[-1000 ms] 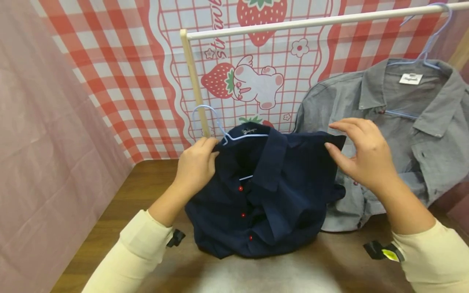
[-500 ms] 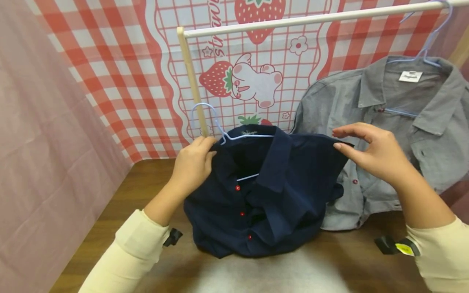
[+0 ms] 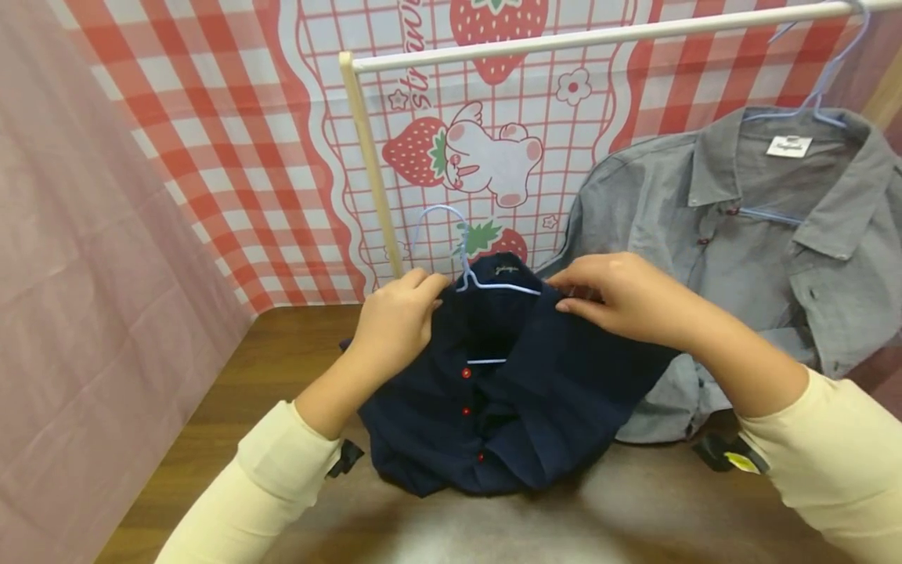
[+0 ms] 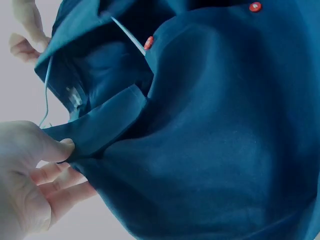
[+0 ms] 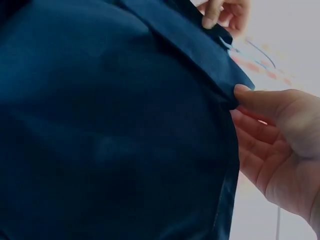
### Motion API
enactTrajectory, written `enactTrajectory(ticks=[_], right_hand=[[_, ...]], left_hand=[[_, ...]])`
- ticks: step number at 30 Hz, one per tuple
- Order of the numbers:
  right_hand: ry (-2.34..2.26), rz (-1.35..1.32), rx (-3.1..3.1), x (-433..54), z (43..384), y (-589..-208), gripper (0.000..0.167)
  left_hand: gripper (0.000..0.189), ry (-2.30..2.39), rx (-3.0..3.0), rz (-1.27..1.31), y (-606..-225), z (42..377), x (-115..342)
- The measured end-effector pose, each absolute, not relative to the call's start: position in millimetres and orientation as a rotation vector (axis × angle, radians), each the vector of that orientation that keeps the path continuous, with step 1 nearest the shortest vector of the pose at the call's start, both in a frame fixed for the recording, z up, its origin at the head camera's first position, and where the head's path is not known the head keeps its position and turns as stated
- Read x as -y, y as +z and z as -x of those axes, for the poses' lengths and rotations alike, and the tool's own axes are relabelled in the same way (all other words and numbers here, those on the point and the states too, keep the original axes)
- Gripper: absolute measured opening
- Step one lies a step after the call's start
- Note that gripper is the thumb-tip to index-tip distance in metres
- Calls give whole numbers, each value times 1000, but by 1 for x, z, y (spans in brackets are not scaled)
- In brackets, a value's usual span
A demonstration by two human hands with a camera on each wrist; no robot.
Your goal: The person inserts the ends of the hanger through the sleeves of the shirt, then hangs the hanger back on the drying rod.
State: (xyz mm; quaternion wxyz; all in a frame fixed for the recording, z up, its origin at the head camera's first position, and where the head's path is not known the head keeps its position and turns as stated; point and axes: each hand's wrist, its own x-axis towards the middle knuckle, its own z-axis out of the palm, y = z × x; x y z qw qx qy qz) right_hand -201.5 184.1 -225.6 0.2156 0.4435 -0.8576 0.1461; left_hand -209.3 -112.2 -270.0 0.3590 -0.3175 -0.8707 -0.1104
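Note:
A navy shirt (image 3: 592, 376) with red buttons hangs on a pale blue hanger (image 3: 465, 243) whose hook sticks up free at the collar. My left hand (image 3: 398, 317) pinches the cloth beside the collar, left of the hook. In the left wrist view that thumb lies on the collar (image 4: 110, 120), with the fingers behind it. On the other side of the collar, my right hand (image 3: 627, 301) pinches the shirt between thumb and fingers, seen too in the right wrist view. The shirt's lower part lies bunched on the table.
A wooden rack with a white rail (image 3: 564, 47) stands behind. A grey shirt (image 3: 648, 204) hangs from it at the right on another hanger (image 3: 820, 86). The brown table (image 3: 239, 407) lies below, with a pink curtain (image 3: 106, 274) on the left.
My right hand has moved left from the shirt's outer shoulder to beside the collar. The left hand and the hanger hook have shifted slightly right.

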Motion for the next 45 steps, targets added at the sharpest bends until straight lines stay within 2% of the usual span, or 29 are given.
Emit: enactTrajectory(ticks=[9, 15, 28, 35, 42, 45], right_hand=[[334, -1231, 2524, -177, 204, -233, 17], [293, -1276, 2602, -178, 202, -234, 22], [308, -1185, 2494, -199, 205, -226, 16], [282, -1111, 2583, -209, 199, -222, 30], [220, -1053, 2644, -208, 194, -221, 21], [241, -1069, 2671, -206, 194, -221, 22]], left_hand=[[20, -285, 2256, 831, -272, 209, 114], [19, -299, 2261, 823, -273, 209, 118], [25, -317, 2395, 869, -273, 209, 137], [24, -308, 2399, 829, -274, 208, 143], [21, -287, 2339, 852, -271, 210, 137], [22, -266, 2325, 856, -268, 210, 133]])
